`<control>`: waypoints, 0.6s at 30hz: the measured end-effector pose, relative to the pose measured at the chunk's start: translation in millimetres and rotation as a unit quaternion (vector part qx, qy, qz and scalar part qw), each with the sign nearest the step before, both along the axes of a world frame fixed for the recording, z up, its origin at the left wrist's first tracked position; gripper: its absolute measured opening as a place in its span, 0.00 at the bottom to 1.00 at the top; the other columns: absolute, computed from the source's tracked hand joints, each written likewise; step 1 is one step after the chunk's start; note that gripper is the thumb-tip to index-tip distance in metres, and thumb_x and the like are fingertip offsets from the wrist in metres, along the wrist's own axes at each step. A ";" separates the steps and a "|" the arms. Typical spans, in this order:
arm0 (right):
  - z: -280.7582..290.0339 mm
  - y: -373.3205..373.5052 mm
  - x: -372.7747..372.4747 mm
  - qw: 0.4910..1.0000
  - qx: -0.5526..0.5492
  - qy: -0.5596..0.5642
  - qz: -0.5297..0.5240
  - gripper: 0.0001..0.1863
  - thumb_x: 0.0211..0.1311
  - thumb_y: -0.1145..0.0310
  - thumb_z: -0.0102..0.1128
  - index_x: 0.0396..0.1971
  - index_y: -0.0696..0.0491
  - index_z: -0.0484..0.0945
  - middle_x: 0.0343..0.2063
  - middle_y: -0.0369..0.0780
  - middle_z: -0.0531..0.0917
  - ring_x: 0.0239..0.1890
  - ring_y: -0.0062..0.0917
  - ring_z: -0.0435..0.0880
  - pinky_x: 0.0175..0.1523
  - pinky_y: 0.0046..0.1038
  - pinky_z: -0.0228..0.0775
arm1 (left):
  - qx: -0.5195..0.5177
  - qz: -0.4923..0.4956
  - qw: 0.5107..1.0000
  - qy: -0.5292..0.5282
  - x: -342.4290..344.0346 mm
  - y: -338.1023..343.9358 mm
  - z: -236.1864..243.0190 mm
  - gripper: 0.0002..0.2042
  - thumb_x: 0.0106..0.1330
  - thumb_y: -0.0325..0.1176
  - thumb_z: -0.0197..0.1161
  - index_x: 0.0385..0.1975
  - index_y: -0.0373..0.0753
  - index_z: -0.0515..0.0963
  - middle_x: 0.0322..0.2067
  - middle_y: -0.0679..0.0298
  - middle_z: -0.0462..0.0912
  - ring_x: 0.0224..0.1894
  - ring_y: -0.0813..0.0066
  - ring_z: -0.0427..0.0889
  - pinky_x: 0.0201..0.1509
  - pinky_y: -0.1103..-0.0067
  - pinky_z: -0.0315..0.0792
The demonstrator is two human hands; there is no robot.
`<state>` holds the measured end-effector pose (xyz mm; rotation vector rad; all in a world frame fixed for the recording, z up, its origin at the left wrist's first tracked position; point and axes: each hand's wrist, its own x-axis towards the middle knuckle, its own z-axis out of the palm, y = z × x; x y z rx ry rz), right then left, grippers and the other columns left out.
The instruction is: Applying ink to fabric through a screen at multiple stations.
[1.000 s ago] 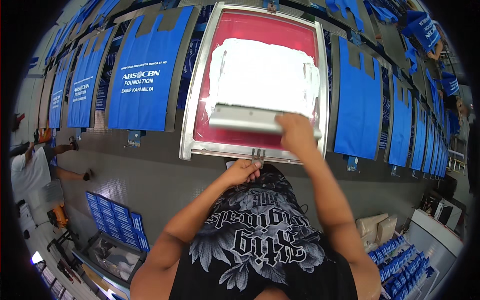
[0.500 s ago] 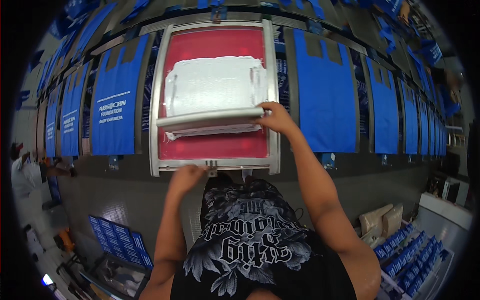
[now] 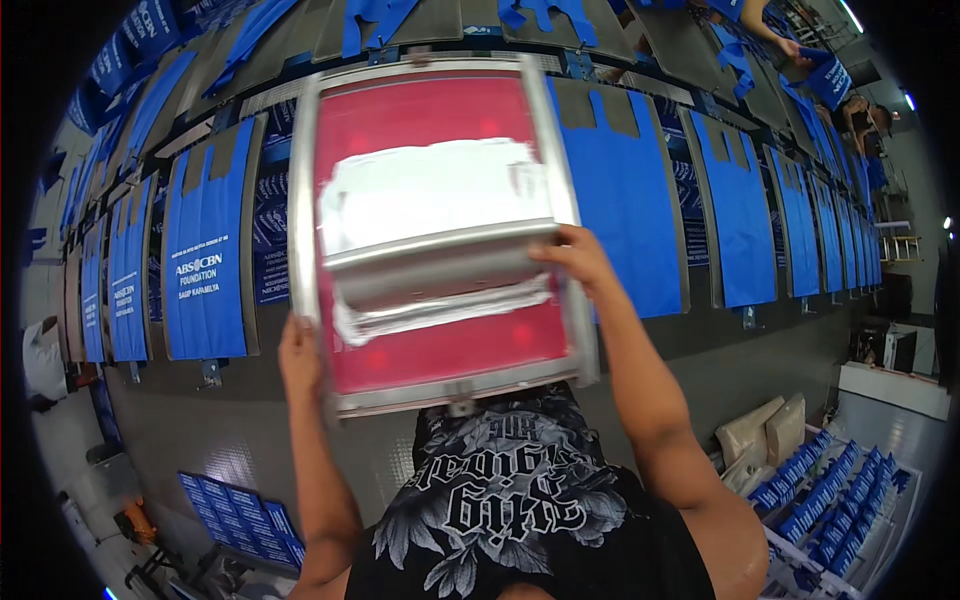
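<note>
My left hand [image 3: 298, 352] grips the screen frame [image 3: 440, 235] at its left edge; my right hand [image 3: 575, 258] closes on the squeegee [image 3: 440, 262] mid-screen. White ink spread; row looks partly printed, blank blue bags [image 3: 625, 195] remain right.

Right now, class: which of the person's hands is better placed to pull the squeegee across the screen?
Right. The right hand already grips the squeegee end, while the left hand holds the screen frame edge.

Red screen frame [image 3: 440, 235] in left hand [image 3: 298, 355], squeegee [image 3: 440, 262] in right hand [image 3: 572, 262].
</note>
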<state>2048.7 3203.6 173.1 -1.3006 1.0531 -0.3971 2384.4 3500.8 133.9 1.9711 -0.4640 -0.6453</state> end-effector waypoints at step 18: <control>-43.9 -171.3 -291.3 0.997 -0.064 0.039 -0.007 0.23 0.37 0.67 0.74 0.37 0.59 0.81 0.31 0.38 0.81 0.36 0.24 0.78 0.45 0.25 0.68 | 0.016 -0.059 0.998 -0.033 -277.2 -177.6 -43.1 0.25 0.67 0.44 0.53 0.54 0.29 0.68 0.51 0.50 0.75 0.54 0.67 0.73 0.57 0.77 0.64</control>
